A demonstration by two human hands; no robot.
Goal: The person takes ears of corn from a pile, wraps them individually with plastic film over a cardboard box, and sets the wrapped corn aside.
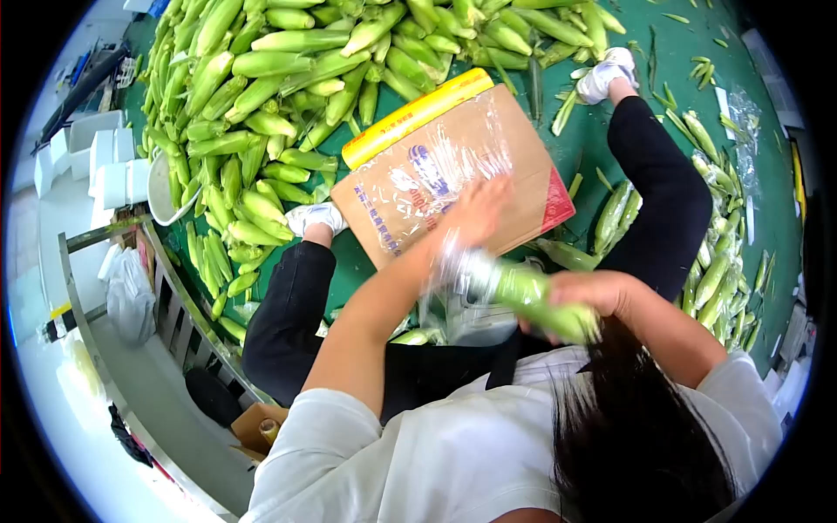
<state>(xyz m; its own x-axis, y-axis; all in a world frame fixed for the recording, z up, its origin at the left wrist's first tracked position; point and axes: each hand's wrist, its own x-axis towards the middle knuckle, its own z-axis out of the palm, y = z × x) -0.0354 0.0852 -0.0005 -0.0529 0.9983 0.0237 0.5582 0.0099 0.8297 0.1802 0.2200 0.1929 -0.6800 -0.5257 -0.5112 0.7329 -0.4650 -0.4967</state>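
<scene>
My right hand point(593, 292) is closed round an ear of corn point(545, 301) in its green husk, held in front of my lap. Clear plastic film point(458, 266) wraps the far end of the corn, which is blurred by motion. My left hand point(479, 209) is over the cardboard box point(532, 170), by the film spread on its top. Its fingers are smeared, so their pose is unclear. A yellow roll point(418, 118) lies along the far edge of the cardboard, with film running from it.
A large heap of husked-in corn point(288, 65) covers the floor ahead and to the left. Film-wrapped ears point(719, 261) lie at the right beyond my leg. A white basin point(166, 187) and a metal-framed rack point(144, 253) stand at the left. Loose husk leaves dot the green floor point(658, 61).
</scene>
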